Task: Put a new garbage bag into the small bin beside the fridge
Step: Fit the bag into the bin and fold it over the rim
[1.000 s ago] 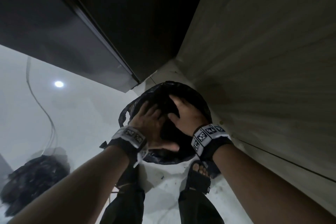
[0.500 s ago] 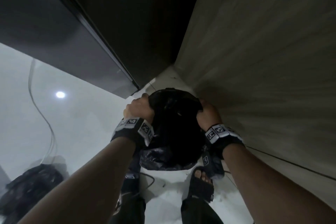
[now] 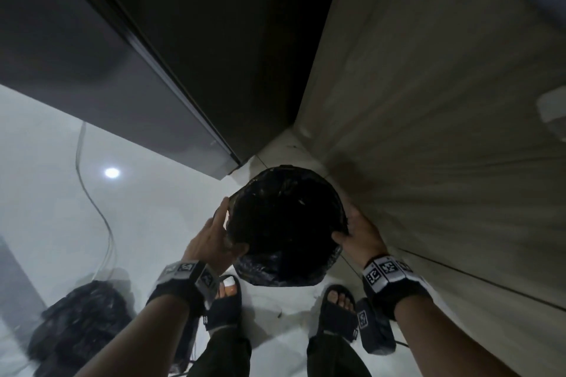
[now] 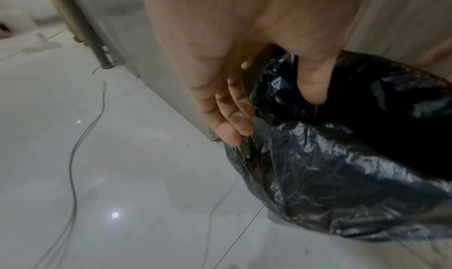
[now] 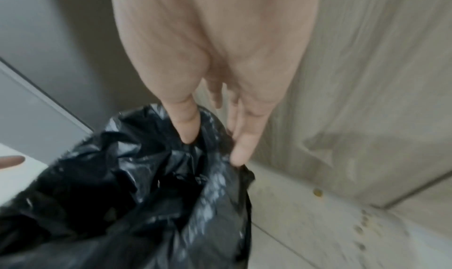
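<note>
The small bin stands on the floor in the corner between the fridge and the wood-grain wall. A black garbage bag lines it, its edge folded down over the outside. My left hand lies on the bin's left side. Its fingers run straight down the outside of the bag and the thumb is inside the mouth. My right hand does the same on the right side, with straight fingers outside and the thumb inside. The bin's own wall is hidden under the bag.
A full, crumpled black bag sits on the white tiled floor at lower left. A thin cable trails across the floor left of the bin. My feet in black sandals stand just in front of the bin.
My hands came out of the bag's mouth, gripped its rim at both sides, and now lie flat against the bin. The bag's edge has come down over the rim.
</note>
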Demonstrator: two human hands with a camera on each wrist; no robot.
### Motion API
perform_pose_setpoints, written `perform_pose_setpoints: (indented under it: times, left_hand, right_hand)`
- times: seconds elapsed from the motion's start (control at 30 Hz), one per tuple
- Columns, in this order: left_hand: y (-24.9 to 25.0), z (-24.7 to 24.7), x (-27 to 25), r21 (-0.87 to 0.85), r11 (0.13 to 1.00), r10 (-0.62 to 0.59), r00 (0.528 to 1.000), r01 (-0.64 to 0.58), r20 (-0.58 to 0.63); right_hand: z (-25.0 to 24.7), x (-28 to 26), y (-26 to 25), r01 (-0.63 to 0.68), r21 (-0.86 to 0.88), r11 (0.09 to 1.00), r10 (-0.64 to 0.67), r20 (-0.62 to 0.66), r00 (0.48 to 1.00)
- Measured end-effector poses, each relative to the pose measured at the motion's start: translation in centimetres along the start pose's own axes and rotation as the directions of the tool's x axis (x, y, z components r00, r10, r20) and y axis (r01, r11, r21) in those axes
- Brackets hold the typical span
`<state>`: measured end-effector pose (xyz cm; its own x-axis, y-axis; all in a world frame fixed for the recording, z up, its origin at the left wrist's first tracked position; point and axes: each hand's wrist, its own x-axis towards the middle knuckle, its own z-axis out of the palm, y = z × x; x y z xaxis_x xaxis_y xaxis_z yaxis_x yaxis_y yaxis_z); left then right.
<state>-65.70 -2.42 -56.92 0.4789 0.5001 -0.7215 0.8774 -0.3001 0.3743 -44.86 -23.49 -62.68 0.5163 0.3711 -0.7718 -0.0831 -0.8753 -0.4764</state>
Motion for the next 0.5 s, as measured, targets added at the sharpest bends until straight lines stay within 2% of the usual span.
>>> perform_pose_setpoints:
  times: [0.1, 0.3, 0.5]
  left_hand:
    - [0.8, 0.5, 0.1, -0.097, 0.994, 0.058, 0.997, -0.052, 0.056]
    - [1.5, 2.4, 0.0, 0.026, 1.000, 0.014, 0.998, -0.016, 0.053]
    - [1.7, 1.8, 0.5, 0.078, 0.995, 0.062, 0.994, -0.069, 0.089]
  right_hand:
    - [0.1, -1.6, -1.4, 0.032, -0.033, 0.999, -0.032, -0.014, 0.999]
    - [0.4, -2.6, -1.0, 0.008, -0.080, 0.997, -0.008, 0.001, 1.000]
    - [-0.5, -1.7, -1.2, 0.042, -0.078, 0.996, -0.044, -0.033, 0.998]
